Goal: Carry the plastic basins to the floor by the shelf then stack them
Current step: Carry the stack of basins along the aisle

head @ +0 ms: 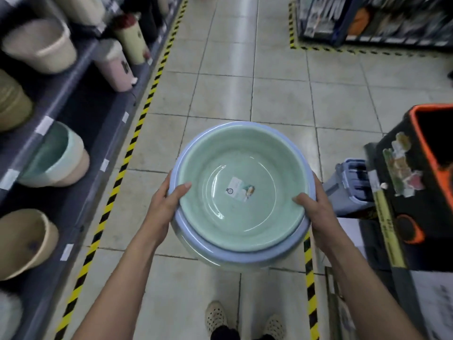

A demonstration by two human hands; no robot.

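Our left hand (pixel 166 200) and right hand (pixel 316 204) gripped the nested basins (pixel 241 192) mid-aisle, shelf (pixel 81 114) at nine o'clock, so setting down remained, we judged.

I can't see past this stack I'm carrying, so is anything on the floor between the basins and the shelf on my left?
Nothing visible blocks it. Both hands, left and right, hold the nested basins over bare tile floor. Only striped floor tape runs along the shelf. The blue crate and black bin sit opposite.
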